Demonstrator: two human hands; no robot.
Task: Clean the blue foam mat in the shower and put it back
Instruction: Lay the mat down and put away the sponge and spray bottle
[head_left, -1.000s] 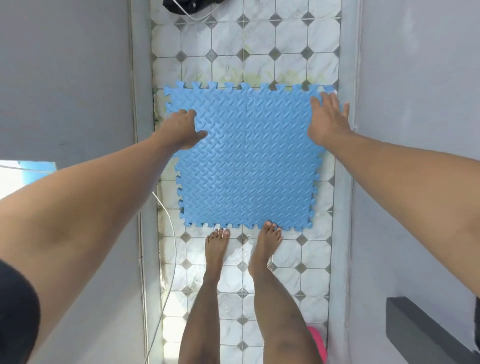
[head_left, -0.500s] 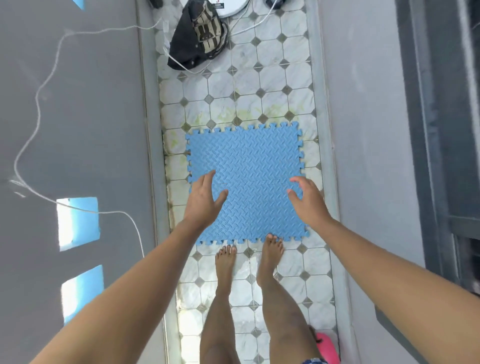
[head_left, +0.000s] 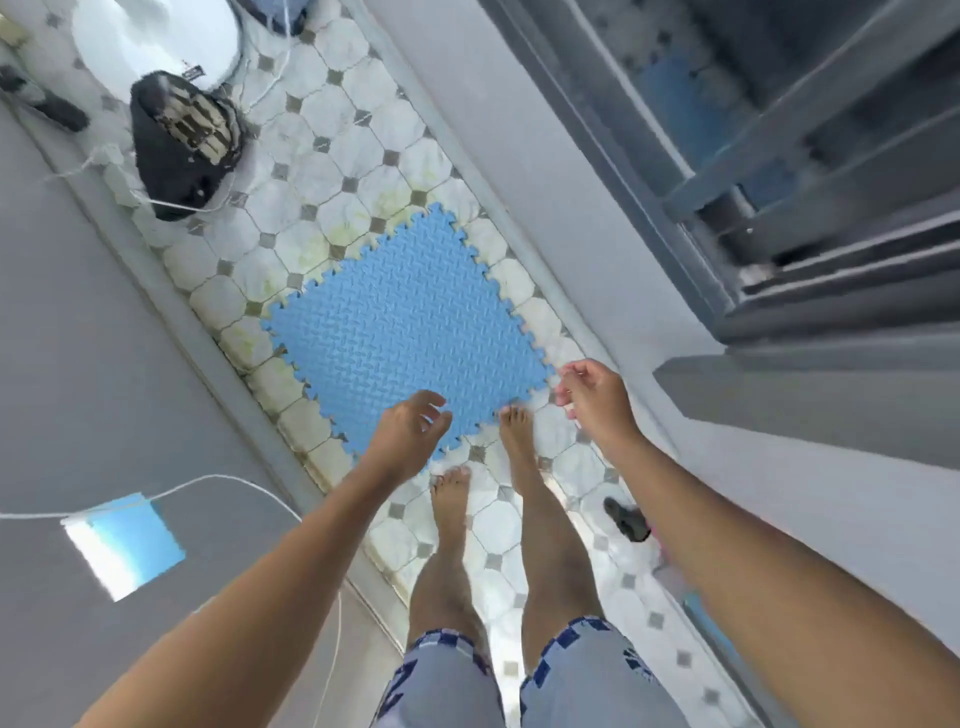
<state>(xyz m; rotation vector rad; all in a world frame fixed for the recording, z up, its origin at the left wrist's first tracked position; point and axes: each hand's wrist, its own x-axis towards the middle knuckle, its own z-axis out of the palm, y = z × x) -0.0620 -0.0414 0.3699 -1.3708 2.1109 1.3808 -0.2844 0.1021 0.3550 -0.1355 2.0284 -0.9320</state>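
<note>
The blue foam mat (head_left: 405, 332), with jigsaw edges and a ribbed surface, lies flat on the tiled floor (head_left: 332, 130) of a narrow corridor. My left hand (head_left: 405, 436) hovers above its near corner with loosely curled fingers and holds nothing. My right hand (head_left: 592, 395) hangs beside the mat's right corner, fingers relaxed and empty. Neither hand touches the mat. My bare feet (head_left: 483, 467) stand at the mat's near edge.
A black bag (head_left: 182, 140) and a white round object (head_left: 156, 36) lie on the floor beyond the mat. A white cable (head_left: 218, 480) runs along the grey left wall. A grey window frame (head_left: 779, 182) is on the right. A dark object (head_left: 626, 519) sits by my right leg.
Both hands have let go of the mat and lifted back toward me. The view has risen and tilted, so the mat now looks smaller and turned.
</note>
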